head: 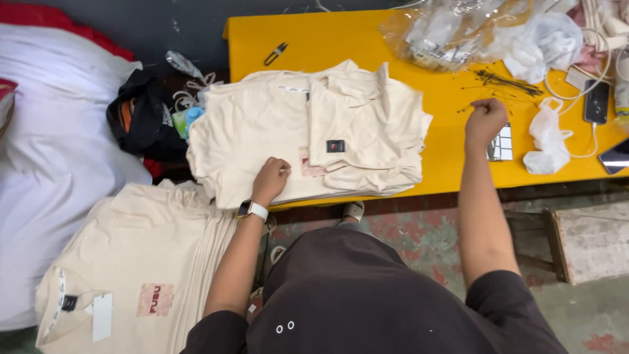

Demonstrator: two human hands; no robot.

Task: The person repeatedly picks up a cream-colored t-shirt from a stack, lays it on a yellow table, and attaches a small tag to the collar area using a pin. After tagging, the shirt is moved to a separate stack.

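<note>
Tabletop (367,39), bright yellow and flat, carries the work; it is the largest item in view apart from a white cloth bundle (46,151) at the left. On the tabletop's near left part lies a stack of cream folded cotton shirts (262,131), the uppermost shirt (360,124) folded over and bearing a small dark square tag. A second stack of cream shirts (137,269) sits lower, beside the person's left knee, off the tabletop. Clear plastic bags (458,29) are heaped at the far right edge.

Left hand (270,178), a watch on its wrist, rests on the near part of the tabletop stack, fingers curled against the cloth; whether it pinches anything cannot be told. Right hand (486,119) is over the tabletop well to the right of the stack, fingers pinched together just beside a scatter of thin black pins (504,82); what it holds is too small to see.

Judgement: the step in hand appears to be fetching a fastener for the top shirt. The next move calls for bringing the right hand across to the stack while the left hand steadies the cloth.
</note>
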